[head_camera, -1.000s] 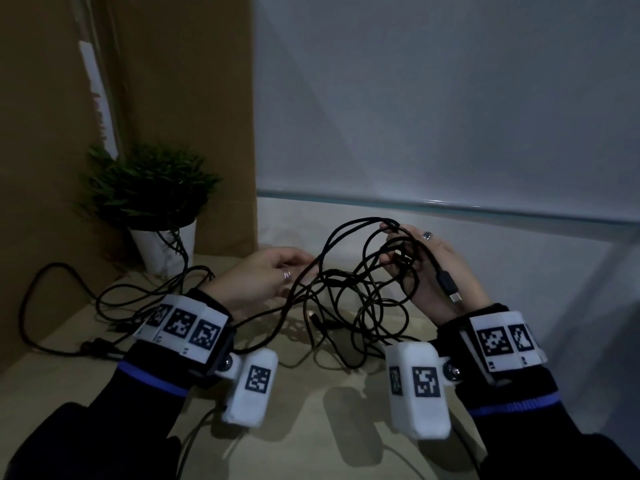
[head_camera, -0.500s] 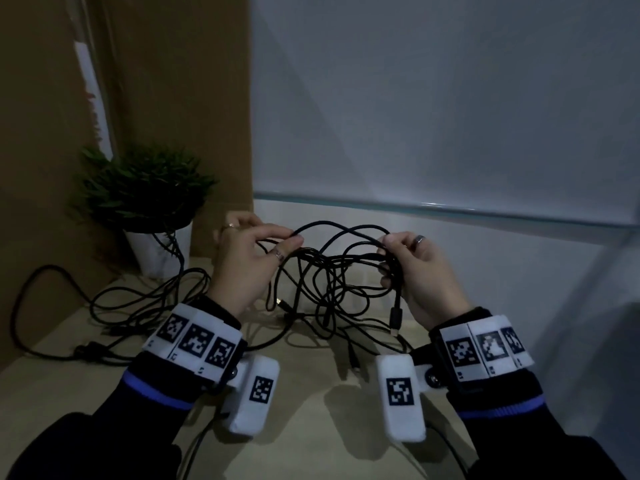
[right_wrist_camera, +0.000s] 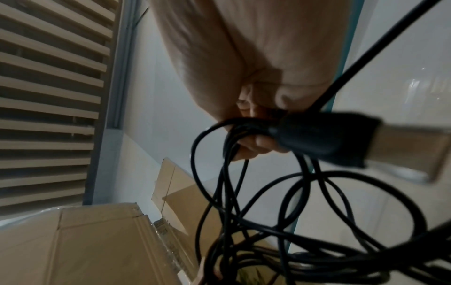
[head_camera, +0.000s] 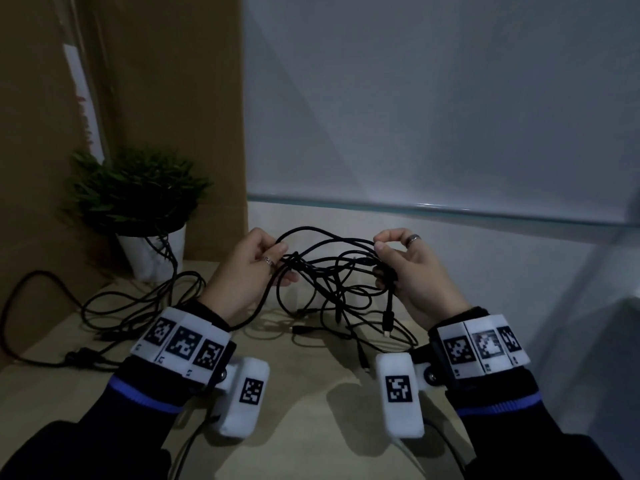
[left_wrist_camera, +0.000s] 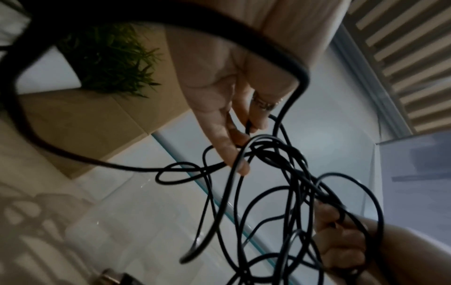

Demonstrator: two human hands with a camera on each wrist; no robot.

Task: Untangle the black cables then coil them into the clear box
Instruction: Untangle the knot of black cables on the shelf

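Observation:
A tangle of black cables (head_camera: 332,271) hangs between both hands above the wooden table (head_camera: 304,403). My left hand (head_camera: 256,268) grips several strands at the tangle's left side, seen close in the left wrist view as the cables (left_wrist_camera: 280,173) against its fingers (left_wrist_camera: 227,138). My right hand (head_camera: 398,261) pinches a strand at the top with thumb and forefinger and curls its lower fingers around more strands. A USB plug (head_camera: 387,322) dangles below that hand and fills the right wrist view as a black plug (right_wrist_camera: 324,138). The clear box (head_camera: 450,216) stands right behind the hands.
A potted green plant (head_camera: 138,199) in a white pot stands at the back left, with more black cable (head_camera: 131,306) trailing across the table from it. Brown cardboard (head_camera: 166,98) rises behind the plant. Loose cable ends lie on the table under the tangle.
Both hands rose from the table with the tangle, then drew slightly apart. The right hand shifted to a thumb-and-forefinger pinch on a top strand; the USB plug now hangs below it.

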